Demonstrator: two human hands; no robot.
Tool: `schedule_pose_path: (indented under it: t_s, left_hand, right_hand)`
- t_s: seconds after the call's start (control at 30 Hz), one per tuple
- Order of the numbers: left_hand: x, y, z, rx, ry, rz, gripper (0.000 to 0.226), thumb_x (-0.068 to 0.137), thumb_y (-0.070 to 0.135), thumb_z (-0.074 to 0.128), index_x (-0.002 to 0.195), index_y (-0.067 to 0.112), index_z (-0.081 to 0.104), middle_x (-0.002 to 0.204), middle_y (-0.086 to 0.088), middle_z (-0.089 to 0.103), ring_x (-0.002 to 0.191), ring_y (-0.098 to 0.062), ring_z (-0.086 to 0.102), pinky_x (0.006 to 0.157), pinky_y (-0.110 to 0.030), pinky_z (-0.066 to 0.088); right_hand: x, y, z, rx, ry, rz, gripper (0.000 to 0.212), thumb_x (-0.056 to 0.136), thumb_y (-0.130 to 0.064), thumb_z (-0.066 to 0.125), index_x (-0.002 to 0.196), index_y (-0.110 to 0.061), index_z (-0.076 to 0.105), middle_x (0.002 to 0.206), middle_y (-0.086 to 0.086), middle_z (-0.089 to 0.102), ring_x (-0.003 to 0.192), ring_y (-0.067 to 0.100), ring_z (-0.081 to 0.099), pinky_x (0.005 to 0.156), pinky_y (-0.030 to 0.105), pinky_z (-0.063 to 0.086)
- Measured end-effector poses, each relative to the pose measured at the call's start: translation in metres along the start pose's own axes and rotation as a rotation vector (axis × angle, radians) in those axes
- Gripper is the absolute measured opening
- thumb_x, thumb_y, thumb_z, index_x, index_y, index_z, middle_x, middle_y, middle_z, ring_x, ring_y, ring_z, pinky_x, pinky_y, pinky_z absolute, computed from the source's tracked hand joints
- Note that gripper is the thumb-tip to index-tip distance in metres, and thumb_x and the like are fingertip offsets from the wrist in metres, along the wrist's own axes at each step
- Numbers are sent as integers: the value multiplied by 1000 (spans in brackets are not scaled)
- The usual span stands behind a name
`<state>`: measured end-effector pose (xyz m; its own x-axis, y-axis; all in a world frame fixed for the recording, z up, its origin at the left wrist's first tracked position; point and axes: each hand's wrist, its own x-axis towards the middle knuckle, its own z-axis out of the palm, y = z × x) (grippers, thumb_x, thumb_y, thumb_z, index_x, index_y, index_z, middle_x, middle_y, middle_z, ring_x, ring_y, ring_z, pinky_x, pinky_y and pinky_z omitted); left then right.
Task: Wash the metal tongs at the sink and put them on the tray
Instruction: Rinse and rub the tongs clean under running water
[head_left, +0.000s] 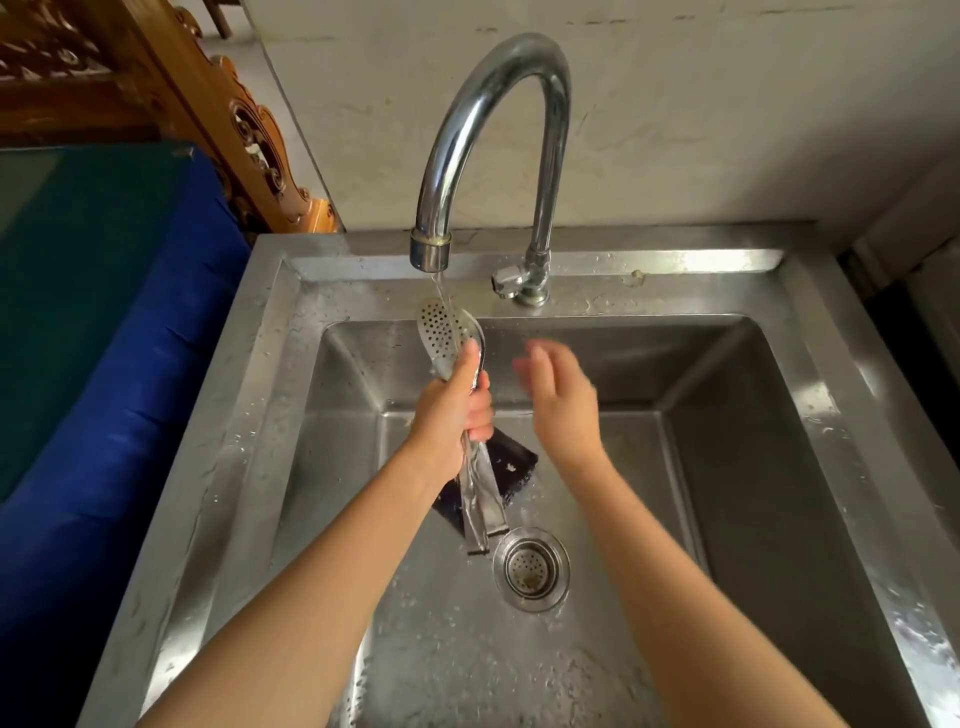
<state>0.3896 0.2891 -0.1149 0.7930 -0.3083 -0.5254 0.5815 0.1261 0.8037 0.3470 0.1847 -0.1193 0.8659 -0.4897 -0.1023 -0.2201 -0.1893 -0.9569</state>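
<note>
Forearms span the sink: left hand curls its fingers round metal tongs, heads at 12 o'clock catching the tap's stream; right hand at 3 o'clock, fingers spread.

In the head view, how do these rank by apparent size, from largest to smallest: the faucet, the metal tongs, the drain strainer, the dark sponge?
1. faucet
2. metal tongs, gripped by the left hand
3. drain strainer and dark sponge: they look alike, and the tongs hide part of the sponge, so I do not rank them.
</note>
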Motion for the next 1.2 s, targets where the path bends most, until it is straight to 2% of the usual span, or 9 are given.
schedule_pose_path:
  t_s: [0.07, 0.17, 0.27, 0.43, 0.63, 0.8, 0.93, 1.1, 1.2]
  left_hand:
    - [2, 5, 4, -19, -10, -5, 44, 89, 53, 49, 62, 18, 45, 41, 10, 27, 32, -5, 23, 32, -18, 20]
    - [4, 11, 8, -78, 14, -33, 45, 88, 54, 50, 64, 17, 45, 42, 10, 25, 32, -5, 22, 32, -18, 19]
    - [6, 15, 10, -179, 25, -75, 46, 89, 56, 46, 67, 15, 45, 39, 10, 26, 30, -4, 22, 31, -16, 19]
    - [12, 21, 10, -367, 29, -124, 47, 92, 55, 39, 69, 14, 44, 36, 10, 31, 26, -2, 25, 27, -15, 21]
    - [17, 25, 10, -271, 54, -119, 45, 91, 54, 41, 72, 14, 45, 37, 10, 29, 28, -3, 23, 29, -15, 20]
    - [22, 22, 9, -193, 60, -85, 44, 91, 52, 44, 75, 12, 49, 39, 10, 30, 30, -4, 24, 31, -16, 23]
    - [22, 17, 7, -170, 61, -63, 40, 94, 47, 43, 81, 9, 50, 42, 8, 37, 31, -4, 29, 32, -17, 26]
    - [20, 9, 2, -150, 55, -41, 31, 96, 37, 46, 78, 12, 48, 53, 3, 42, 36, -7, 35, 35, -19, 31]
    - [18, 4, -3, -147, 55, -18, 24, 96, 27, 49, 77, 13, 51, 60, 1, 45, 42, -9, 43, 43, -23, 40]
  right_hand:
    - [20, -22, -3, -75, 41, -118, 30, 99, -22, 40, 123, -14, 56, 105, -1, 67, 92, 9, 59, 79, 15, 41]
    - [43, -40, 1, -175, 18, -212, 33, 98, -18, 41, 128, -13, 54, 111, 8, 67, 98, 19, 61, 85, 27, 45]
    - [53, -38, 6, -316, -16, -252, 32, 98, -15, 40, 124, -8, 58, 113, 14, 63, 103, 27, 58, 86, 31, 44]
    - [55, -26, 8, -333, -20, -268, 33, 98, -17, 40, 125, -12, 59, 115, 11, 62, 106, 26, 57, 87, 32, 46]
    - [52, -13, 4, -295, -14, -250, 32, 98, -22, 42, 125, -20, 59, 109, 8, 65, 103, 24, 58, 83, 33, 47]
    - [47, -5, 4, -247, -25, -237, 33, 99, -21, 42, 127, -22, 58, 117, 6, 68, 108, 22, 61, 88, 37, 51]
    - [44, 1, 3, -252, -44, -234, 33, 98, -22, 42, 128, -27, 56, 105, 11, 71, 81, 28, 64, 72, 44, 54]
    - [43, 7, 2, -292, -87, -226, 37, 99, -21, 41, 134, -30, 49, 86, 14, 69, 67, 25, 51, 69, 39, 50]
    - [40, 9, 5, -334, -153, -197, 46, 98, -25, 41, 142, -33, 34, 74, 0, 54, 78, 22, 47, 76, 40, 46]
